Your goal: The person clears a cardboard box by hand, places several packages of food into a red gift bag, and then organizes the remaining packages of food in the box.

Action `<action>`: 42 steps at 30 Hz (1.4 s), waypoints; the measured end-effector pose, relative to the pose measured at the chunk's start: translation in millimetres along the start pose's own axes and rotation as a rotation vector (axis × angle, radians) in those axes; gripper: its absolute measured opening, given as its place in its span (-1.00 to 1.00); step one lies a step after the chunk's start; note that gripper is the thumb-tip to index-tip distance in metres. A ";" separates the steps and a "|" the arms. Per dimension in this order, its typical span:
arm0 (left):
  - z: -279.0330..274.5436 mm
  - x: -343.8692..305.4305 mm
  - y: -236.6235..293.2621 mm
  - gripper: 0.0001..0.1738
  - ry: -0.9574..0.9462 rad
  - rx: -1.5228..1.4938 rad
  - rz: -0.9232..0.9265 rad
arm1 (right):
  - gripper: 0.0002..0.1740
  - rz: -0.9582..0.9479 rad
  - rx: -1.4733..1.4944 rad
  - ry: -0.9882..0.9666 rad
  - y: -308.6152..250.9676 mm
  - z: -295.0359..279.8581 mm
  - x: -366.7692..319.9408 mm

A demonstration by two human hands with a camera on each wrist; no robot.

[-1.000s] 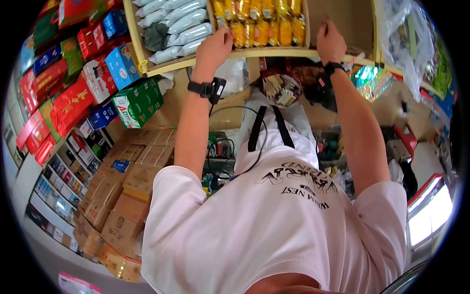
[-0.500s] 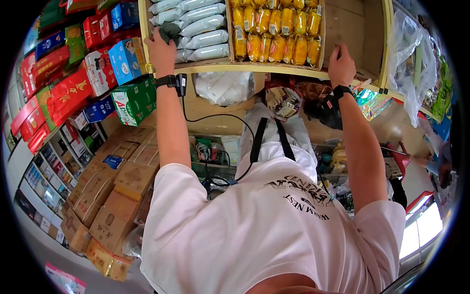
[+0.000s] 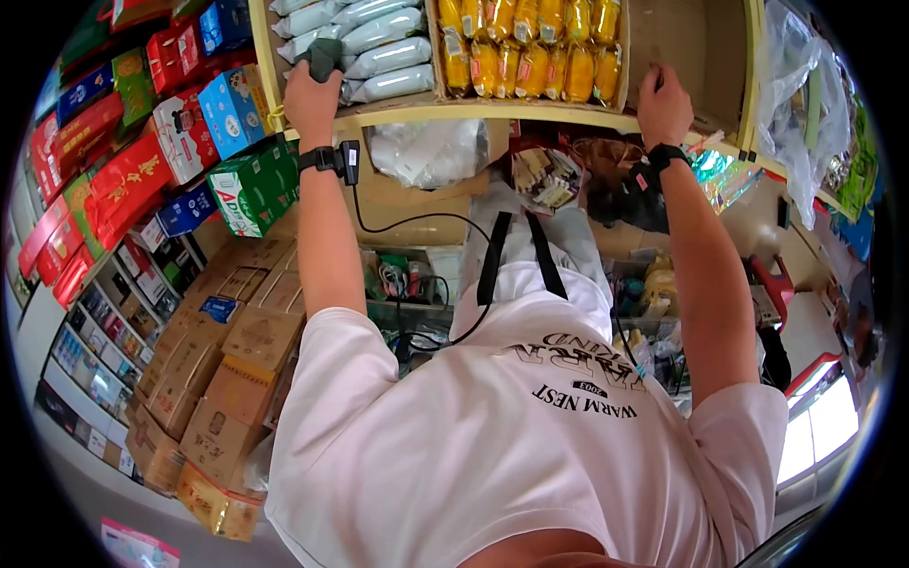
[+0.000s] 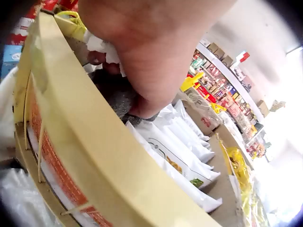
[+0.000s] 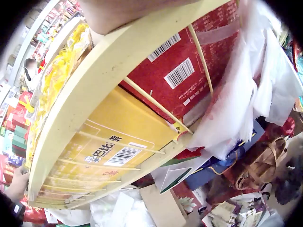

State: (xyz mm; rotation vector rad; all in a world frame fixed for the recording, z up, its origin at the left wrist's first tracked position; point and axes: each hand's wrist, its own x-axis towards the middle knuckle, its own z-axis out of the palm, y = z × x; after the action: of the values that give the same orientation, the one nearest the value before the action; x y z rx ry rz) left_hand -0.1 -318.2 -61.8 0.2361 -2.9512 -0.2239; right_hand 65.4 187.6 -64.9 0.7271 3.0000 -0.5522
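Gripping dark cloth (image 3: 324, 57) at near left, beside pale packets (image 3: 386, 52), with left hand (image 3: 311, 102); bunched, likely for a compact hold. Right hand (image 3: 666, 112) at near rim (image 3: 530, 111), maybe for support; cannot tell if wide, narrow or holding. Farther in: pale packets left, yellow packets (image 3: 532, 68) right, cardboard divider (image 3: 436, 47) between, likely for sorting.
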 end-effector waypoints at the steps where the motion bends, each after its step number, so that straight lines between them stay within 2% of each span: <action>1: -10.2 -6.6 11.9 -0.45 -0.018 -0.004 0.005 | -0.67 0.013 -0.011 -0.008 1.3 2.7 1.8; 3: -32.2 -22.1 38.5 -0.41 -0.103 -0.119 -0.100 | -0.75 -0.078 -0.069 0.061 3.3 3.1 0.1; 4: -29.9 -35.4 42.6 -0.46 0.011 -0.191 -0.059 | -0.75 -0.052 -0.095 0.049 1.2 -4.7 -7.2; 6: -41.0 -56.7 63.3 -0.48 -0.002 -0.229 -0.100 | -0.79 -0.071 0.026 0.135 -13.5 -14.9 -7.7; 9: -51.5 -84.7 91.6 -0.52 0.012 -0.287 -0.178 | -0.74 -0.092 0.057 0.128 -8.8 -12.6 -7.1; 11: -53.1 -104.9 106.9 -0.53 0.085 -0.737 -0.151 | -0.75 -0.119 0.104 0.175 -9.5 -14.6 -12.1; 12: -57.4 -114.8 111.3 -0.48 -0.066 -0.772 -0.211 | -0.76 -0.109 0.155 0.195 -10.0 -16.9 -12.6; 13: -56.9 -124.1 112.7 -0.48 -0.061 -0.766 -0.211 | -0.77 -0.094 0.204 0.208 -8.9 -15.5 -14.0; 14: -53.2 -133.9 112.9 -0.45 -0.076 -0.648 -0.078 | -0.80 -0.230 0.279 0.367 -8.1 -12.4 -14.2; 15: -46.4 -144.2 114.2 -0.42 -0.092 -0.533 0.056 | -0.80 -0.227 0.280 0.369 -3.8 -9.8 -13.0; 17: -34.0 -174.1 116.1 -0.40 -0.143 -0.641 0.030 | -0.80 -0.147 0.511 0.283 -9.2 -25.6 -20.6; 18: -27.4 -189.3 116.9 -0.41 -0.141 -0.677 0.062 | -0.84 0.011 0.667 0.262 -10.6 -29.5 -27.8; 19: -20.7 -201.7 119.2 -0.43 -0.137 -0.714 0.095 | -0.84 0.021 0.658 0.267 7.8 -23.3 -33.4; 21: -13.9 -225.2 122.7 -0.42 -0.213 -0.696 0.153 | -0.81 -0.136 0.738 0.521 50.9 -3.7 -54.4; 23: 3.6 -254.6 122.7 -0.43 -0.445 -0.690 0.141 | -0.84 -0.013 0.746 0.599 63.4 7.6 -105.7; 24: 10.5 -268.0 123.5 -0.43 -0.461 -0.686 0.150 | -0.83 0.079 0.797 0.553 79.5 25.4 -132.1; 25: 19.3 -280.1 124.8 -0.44 -0.574 -0.695 0.138 | -0.81 0.169 0.849 0.511 98.8 50.7 -159.8; 26: 29.4 -287.8 126.9 -0.44 -0.683 -0.702 0.128 | -0.83 0.257 0.730 0.356 125.0 82.4 -185.5; 27: 37.7 -294.1 128.5 -0.44 -0.695 -0.698 0.140 | -0.84 0.345 0.607 0.197 152.9 117.5 -214.4; 29: 49.7 -310.0 129.2 -0.43 -0.915 -0.665 0.142 | -0.81 0.350 0.600 -0.143 197.8 206.2 -264.0; 31: 61.6 -322.0 127.5 -0.43 -0.982 -0.664 0.106 | -0.66 0.188 0.267 -0.420 213.1 265.4 -296.5; 32: 65.1 -327.4 128.3 -0.43 -1.031 -0.637 0.107 | -0.66 0.187 0.270 -0.428 214.9 279.8 -309.8; 34: 75.3 -330.0 129.9 -0.43 -1.048 -0.603 0.111 | -0.48 -0.218 -0.078 -0.403 215.4 315.9 -317.6; 35: 75.0 -332.8 129.6 -0.43 -1.071 -0.587 0.101 | -0.48 -0.227 -0.068 -0.403 223.6 336.8 -321.1; 37: 75.0 -337.6 126.5 -0.44 -1.101 -0.564 0.091 | -0.41 -0.313 -0.301 -0.787 235.3 365.5 -316.7; 38: 74.3 -340.5 124.7 -0.44 -1.100 -0.563 0.069 | -0.55 -0.292 -0.300 -0.748 235.8 373.0 -315.1; 39: 74.3 -341.5 123.1 -0.44 -1.100 -0.564 0.050 | -0.55 -0.289 -0.296 -0.750 238.2 377.7 -311.8; 41: 71.8 -342.4 118.7 -0.44 -1.103 -0.555 0.035 | -0.72 -0.249 -0.180 -1.018 237.9 367.0 -304.0; 42: 70.4 -342.6 118.7 -0.44 -1.099 -0.559 0.023 | -0.83 -0.160 -0.045 -0.990 235.3 357.9 -303.2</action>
State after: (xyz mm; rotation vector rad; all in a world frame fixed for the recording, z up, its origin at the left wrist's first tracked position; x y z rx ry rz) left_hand 303.2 -134.7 -165.5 -0.0323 -3.6748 -1.5914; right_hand 413.4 127.7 -453.1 0.1150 2.1251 -0.6042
